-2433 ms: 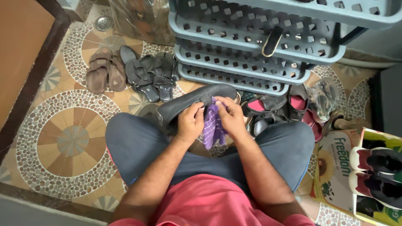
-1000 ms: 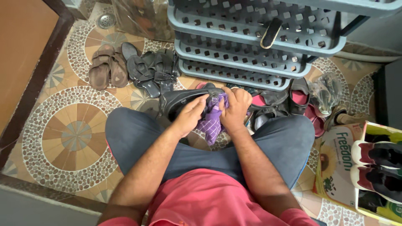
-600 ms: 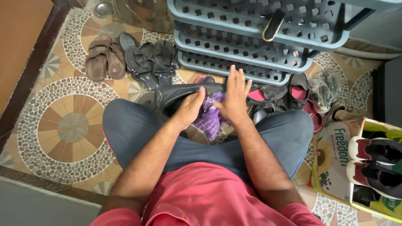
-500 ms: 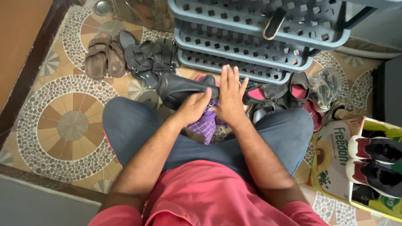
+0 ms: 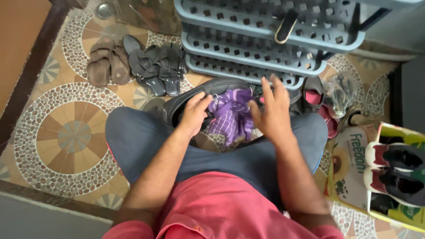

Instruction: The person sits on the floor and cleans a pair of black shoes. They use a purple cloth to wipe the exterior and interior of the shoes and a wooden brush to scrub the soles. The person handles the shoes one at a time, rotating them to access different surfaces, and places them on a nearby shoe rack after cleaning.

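Note:
I sit on a patterned tile floor with a dark grey sandal [image 5: 212,88] over my lap. My left hand [image 5: 194,113] grips the sandal's near side. A purple checked cloth [image 5: 232,116] lies bunched on the sandal between my hands. My right hand [image 5: 272,113] hovers just right of the cloth with its fingers spread, its thumb close to the fabric and nothing held in it.
A blue-grey perforated shoe rack [image 5: 265,42] stands right ahead. Brown sandals [image 5: 104,66] and black sandals [image 5: 157,68] lie at the left. More footwear [image 5: 318,95] lies under the rack. A carton holding sneakers [image 5: 392,175] sits at the right.
My right hand lifted off the sandal and cloth and moved right with spread fingers. The cloth now lies more open on the sandal. My left hand kept its hold.

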